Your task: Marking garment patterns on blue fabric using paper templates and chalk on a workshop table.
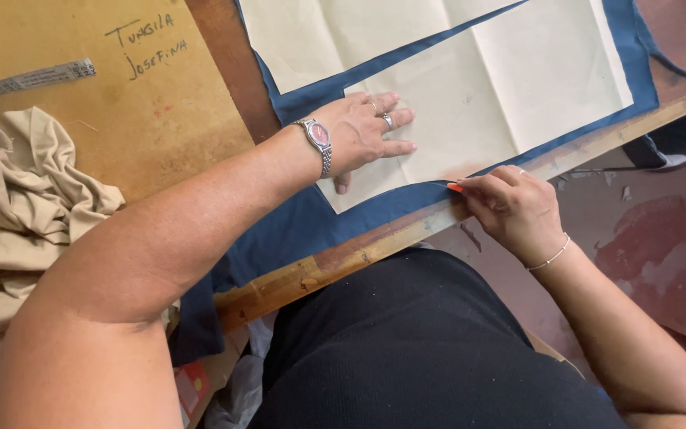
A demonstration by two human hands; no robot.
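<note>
My left hand [367, 131] lies flat with fingers spread on a cream paper pattern piece [502, 87], pressing it onto dark blue fabric [303, 218] on the wooden table. It wears a wristwatch and rings. My right hand [510, 206] is at the table's near edge, fingers pinched around a small orange marker [455, 187] whose tip touches the blue fabric just below the paper's lower edge. A second cream pattern piece [335, 32] lies further up on the same fabric.
A heap of beige cloth [17, 214] sits on the left on a brown board with handwriting. A measuring tape [37, 78] lies above it. The table's wooden edge [375, 246] runs diagonally; red floor shows at the right.
</note>
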